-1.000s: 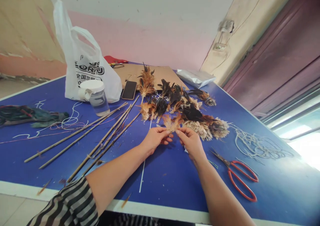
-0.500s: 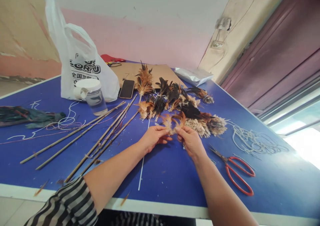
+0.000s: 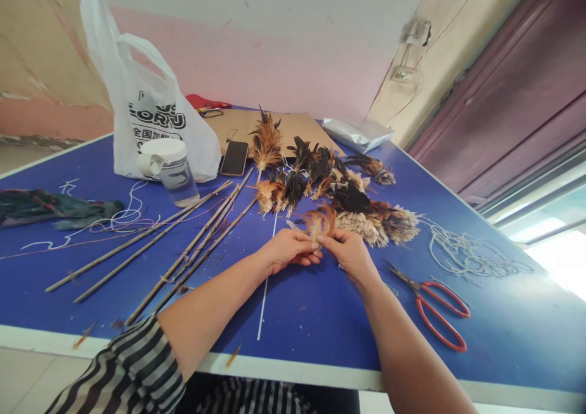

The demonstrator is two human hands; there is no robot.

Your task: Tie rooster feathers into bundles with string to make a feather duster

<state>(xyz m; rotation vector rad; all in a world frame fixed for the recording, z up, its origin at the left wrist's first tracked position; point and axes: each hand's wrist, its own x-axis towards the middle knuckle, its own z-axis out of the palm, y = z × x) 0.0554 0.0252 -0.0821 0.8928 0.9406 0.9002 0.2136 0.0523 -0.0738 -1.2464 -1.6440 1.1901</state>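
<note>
Between both hands, just above the blue table, is a small tuft of orange-brown feathers [image 3: 319, 221]. My left hand [image 3: 293, 248] pinches its base from the left, fingers curled together. My right hand [image 3: 351, 254] pinches it from the right with thumb and forefinger, the fingertips of both hands close together. Behind the hands lie bunches of black and brown feathers [image 3: 350, 199] and pale fluffy feathers [image 3: 364, 228]. Farther back, orange feathers are gathered on a stick as a duster [image 3: 267, 145].
Red-handled scissors [image 3: 428, 304] and tangled white string [image 3: 467, 255] lie on the right of the table [image 3: 320, 334]. Several thin sticks [image 3: 183, 261], a lidded jug [image 3: 171, 173], a plastic bag [image 3: 165, 108] and dark cloth [image 3: 50, 209] are on the left. A phone [image 3: 235, 158] lies beside cardboard [image 3: 297, 130].
The hands have drawn closer together, and the feathers held slightly apart between them now form one tuft. The whole view has shifted slightly.
</note>
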